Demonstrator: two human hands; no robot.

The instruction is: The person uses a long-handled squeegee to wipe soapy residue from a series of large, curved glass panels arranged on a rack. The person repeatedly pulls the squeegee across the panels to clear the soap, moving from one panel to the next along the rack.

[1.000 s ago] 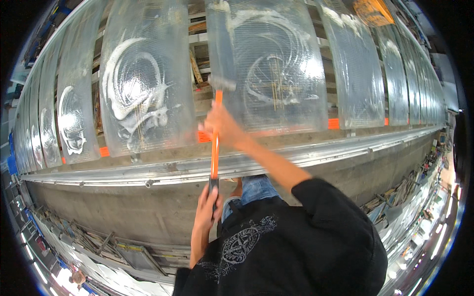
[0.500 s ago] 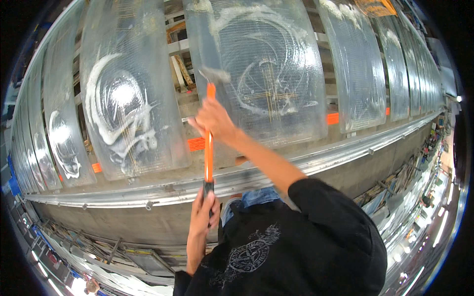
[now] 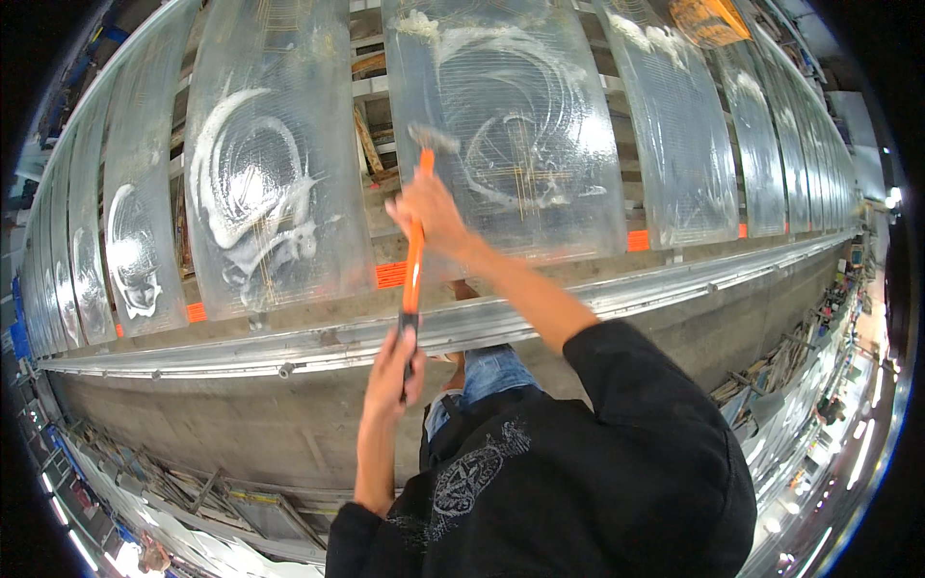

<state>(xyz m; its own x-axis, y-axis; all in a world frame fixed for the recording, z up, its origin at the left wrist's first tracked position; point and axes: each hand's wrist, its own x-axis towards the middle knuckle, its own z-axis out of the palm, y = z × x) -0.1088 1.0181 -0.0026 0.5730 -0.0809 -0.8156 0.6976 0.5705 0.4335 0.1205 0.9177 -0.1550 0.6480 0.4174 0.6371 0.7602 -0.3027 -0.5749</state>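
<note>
My right hand (image 3: 431,214) wraps round the upper part of an orange shaft, on a long tool (image 3: 413,275) with a black grip. Lower down, my left hand (image 3: 395,368) is closed on that black grip. The tool slants up and away from me, ending in a pale grey crosswise head (image 3: 433,138) whose exact kind I cannot make out. This head lies over the left part of a clear ribbed panel (image 3: 588,217), apparently touching it. White, wet-looking smears curve across that panel. A second panel (image 3: 337,279) to the left carries a thick whitish swirl.
More such panels (image 3: 682,193) lie in a row on a slatted frame, with orange strips (image 3: 638,240) between them. A metal rail (image 3: 540,318) runs along the near edge. An orange container (image 3: 708,21) stands at the far right. Wooden scraps (image 3: 207,486) lie behind me.
Both hands have kept their hold on the tool. Its head has shifted slightly right in the picture, while the panels also sit a little differently as the view moved.
</note>
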